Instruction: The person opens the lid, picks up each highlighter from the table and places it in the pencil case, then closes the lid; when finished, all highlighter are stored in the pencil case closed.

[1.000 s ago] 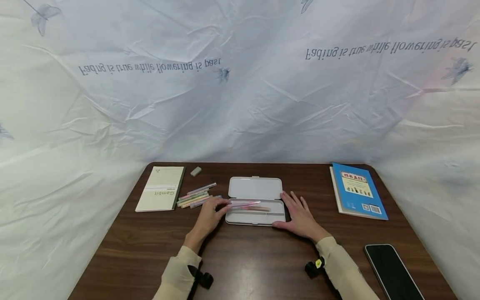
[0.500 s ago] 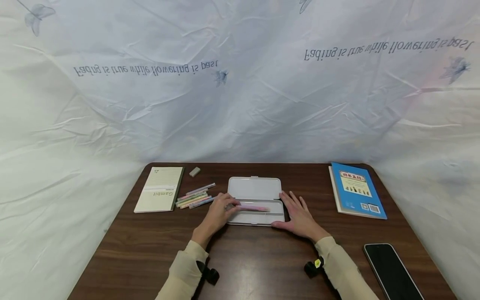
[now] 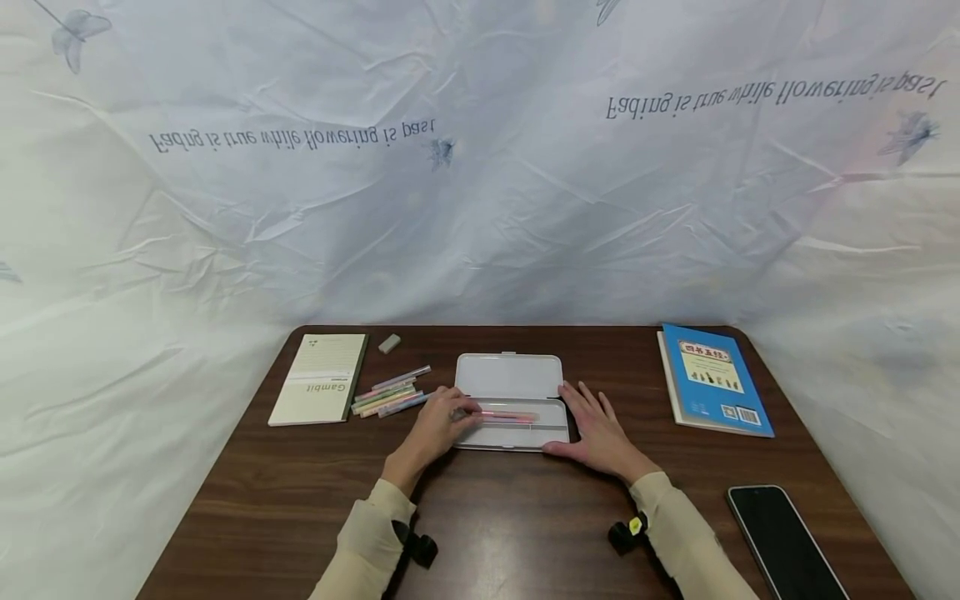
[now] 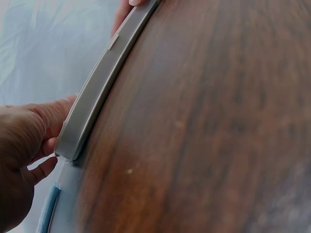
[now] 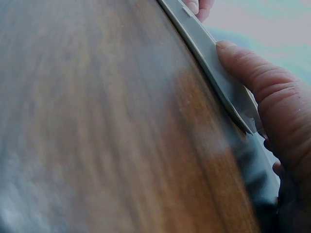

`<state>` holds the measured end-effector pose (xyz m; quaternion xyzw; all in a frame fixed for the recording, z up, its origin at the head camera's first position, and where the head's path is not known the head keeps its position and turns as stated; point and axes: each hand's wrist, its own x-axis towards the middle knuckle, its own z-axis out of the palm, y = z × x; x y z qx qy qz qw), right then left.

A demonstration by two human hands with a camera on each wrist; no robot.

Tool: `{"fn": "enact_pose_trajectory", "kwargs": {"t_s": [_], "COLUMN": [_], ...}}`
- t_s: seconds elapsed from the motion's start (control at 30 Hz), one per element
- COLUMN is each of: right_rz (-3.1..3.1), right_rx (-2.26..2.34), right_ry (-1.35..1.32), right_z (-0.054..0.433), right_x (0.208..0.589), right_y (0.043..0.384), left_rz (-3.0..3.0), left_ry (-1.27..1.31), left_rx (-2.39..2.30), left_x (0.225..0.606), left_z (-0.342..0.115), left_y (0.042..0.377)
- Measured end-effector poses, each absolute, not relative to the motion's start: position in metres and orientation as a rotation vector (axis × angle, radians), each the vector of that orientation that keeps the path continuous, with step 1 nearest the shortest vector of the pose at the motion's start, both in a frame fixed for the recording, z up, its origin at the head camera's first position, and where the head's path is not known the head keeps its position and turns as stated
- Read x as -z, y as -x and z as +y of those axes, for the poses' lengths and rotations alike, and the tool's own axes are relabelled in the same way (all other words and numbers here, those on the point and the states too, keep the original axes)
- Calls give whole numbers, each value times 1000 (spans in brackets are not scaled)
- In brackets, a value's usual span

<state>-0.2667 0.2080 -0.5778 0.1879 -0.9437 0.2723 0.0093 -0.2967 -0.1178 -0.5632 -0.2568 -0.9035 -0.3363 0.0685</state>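
A white metal pencil case point(image 3: 508, 377) lies open in the middle of the table, its lid folded back. My left hand point(image 3: 442, 423) reaches over the case's left end, fingertips pinching the near end of a pink pen point(image 3: 517, 415). That pen lies low in the case's back compartment, alongside another slim pen or pencil. My right hand point(image 3: 596, 429) rests at the case's right end with fingers spread and straight. In the right wrist view its thumb point(image 5: 252, 73) presses against the front wall of the case. The left wrist view shows the left fingers partly hidden behind the case wall.
Several pastel pens point(image 3: 386, 397) lie left of the case, with a small eraser point(image 3: 389, 343) behind them. A cream notebook point(image 3: 318, 379) sits at the far left. A blue book point(image 3: 716, 382) is at the far right, and a phone point(image 3: 783, 542) at the near right.
The left hand has moved right and brought the pink pen from above the case's left end down into the back compartment. The right hand has stayed at the case.
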Motion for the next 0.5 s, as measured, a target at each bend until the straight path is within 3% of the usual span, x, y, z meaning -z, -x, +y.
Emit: {"fn": "enact_pose_trajectory", "kwargs": {"t_s": [0.5], "right_rz": [-2946], "right_rx": [-861], "right_ry": [-588], "right_z": [207], "right_x": [577], "right_y": [266], "left_rz": [-2543], "left_ry": [503], "left_rx": [1281], "left_x": [575], "left_z": [-155], "left_y": [296]}}
